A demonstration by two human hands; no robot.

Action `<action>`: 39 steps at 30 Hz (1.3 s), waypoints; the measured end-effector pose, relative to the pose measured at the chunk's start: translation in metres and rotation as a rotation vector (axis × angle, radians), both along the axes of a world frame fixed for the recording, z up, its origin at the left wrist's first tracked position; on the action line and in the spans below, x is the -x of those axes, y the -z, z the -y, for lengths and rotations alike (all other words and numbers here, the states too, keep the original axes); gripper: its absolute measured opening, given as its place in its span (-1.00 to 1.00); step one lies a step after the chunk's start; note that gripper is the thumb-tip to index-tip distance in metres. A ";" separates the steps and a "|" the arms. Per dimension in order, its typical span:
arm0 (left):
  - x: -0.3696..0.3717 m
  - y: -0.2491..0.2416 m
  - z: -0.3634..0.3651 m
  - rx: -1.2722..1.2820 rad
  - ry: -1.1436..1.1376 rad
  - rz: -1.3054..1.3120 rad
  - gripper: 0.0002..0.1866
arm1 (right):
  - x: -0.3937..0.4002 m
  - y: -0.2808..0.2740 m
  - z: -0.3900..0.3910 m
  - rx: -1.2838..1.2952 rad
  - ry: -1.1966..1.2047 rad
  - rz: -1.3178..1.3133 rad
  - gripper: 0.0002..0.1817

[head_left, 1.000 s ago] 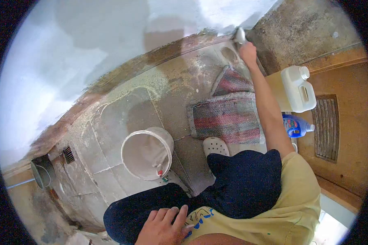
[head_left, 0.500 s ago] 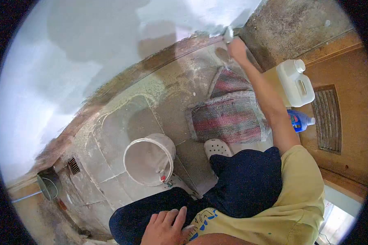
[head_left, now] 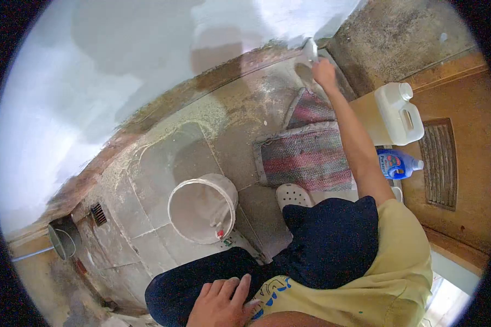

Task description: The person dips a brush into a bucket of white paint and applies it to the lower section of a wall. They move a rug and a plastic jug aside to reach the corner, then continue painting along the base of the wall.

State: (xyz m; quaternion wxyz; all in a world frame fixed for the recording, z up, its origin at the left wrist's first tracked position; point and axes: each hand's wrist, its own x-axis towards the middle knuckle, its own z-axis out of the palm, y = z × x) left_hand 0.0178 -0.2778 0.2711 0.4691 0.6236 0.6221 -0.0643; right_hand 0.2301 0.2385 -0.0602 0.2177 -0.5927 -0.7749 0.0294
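In the head view my right hand (head_left: 324, 73) reaches far forward, closed around a small pale flat-bladed hand tool (head_left: 310, 50). Its tip is right at the lower edge of the white wall (head_left: 147, 60), near the corner. A brown, rough, uncoated strip (head_left: 223, 72) runs along the foot of that wall. My left hand (head_left: 223, 300) lies on my dark-clad thigh, fingers stretched out, holding nothing. In front of my knees stands a white bucket (head_left: 202, 210), with whitish residue inside and a small red-tipped item at its rim.
A checked woven mat (head_left: 305, 155) lies on the tiled floor by my shoe (head_left: 293, 195). To the right stand a jug of yellowish liquid (head_left: 395, 114) and a blue bottle (head_left: 398, 164), beside a wooden panel with a vent (head_left: 439, 163). A dark pail (head_left: 64, 240) sits far left.
My right hand and the tool have drawn slightly back and down along the wall's corner, showing more of the tool. The camera view has shifted slightly. My left hand stays on my thigh.
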 end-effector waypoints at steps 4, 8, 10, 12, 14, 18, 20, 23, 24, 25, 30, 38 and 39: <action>0.001 0.003 0.005 -0.019 0.002 -0.011 -0.35 | 0.041 -0.016 0.048 0.085 -0.145 0.018 -0.74; 0.000 -0.002 0.003 -0.010 0.013 -0.009 -0.36 | 0.048 0.001 0.094 0.201 -0.240 -0.102 -0.77; 0.000 -0.003 0.005 -0.013 0.020 -0.015 -0.36 | 0.032 0.018 0.085 0.058 -0.036 -0.038 -0.79; 0.001 -0.001 0.009 0.001 0.014 0.015 -0.36 | 0.005 0.022 0.058 0.044 0.021 0.090 -0.78; 0.001 -0.004 0.008 0.013 0.005 -0.002 -0.36 | -0.023 0.026 0.024 -0.006 0.022 0.247 -0.77; 0.004 -0.001 0.007 0.032 0.001 -0.034 -0.37 | -0.026 0.020 -0.014 -0.087 0.165 0.148 -0.81; 0.005 0.001 0.004 0.020 0.001 -0.057 -0.37 | -0.014 0.014 -0.023 -0.022 -0.030 0.231 -0.78; 0.002 -0.002 0.001 0.023 0.016 -0.055 -0.37 | 0.022 0.004 0.021 0.002 -0.118 0.057 -0.79; 0.001 -0.002 0.000 0.019 0.014 -0.051 -0.37 | 0.022 0.002 0.036 -0.029 -0.218 0.072 -0.78; 0.001 -0.002 -0.001 0.019 0.016 -0.052 -0.37 | 0.018 0.004 0.046 -0.029 -0.215 0.070 -0.78; -0.002 0.000 0.001 0.050 -0.031 -0.018 -0.36 | 0.008 0.001 0.064 0.153 0.013 -0.023 -0.72; -0.006 0.000 -0.002 0.071 -0.055 -0.090 -0.36 | -0.020 -0.013 0.000 0.110 0.167 -0.003 -0.73; -0.006 0.000 -0.005 0.079 -0.056 -0.073 -0.36 | -0.017 -0.017 -0.002 0.124 0.186 -0.007 -0.73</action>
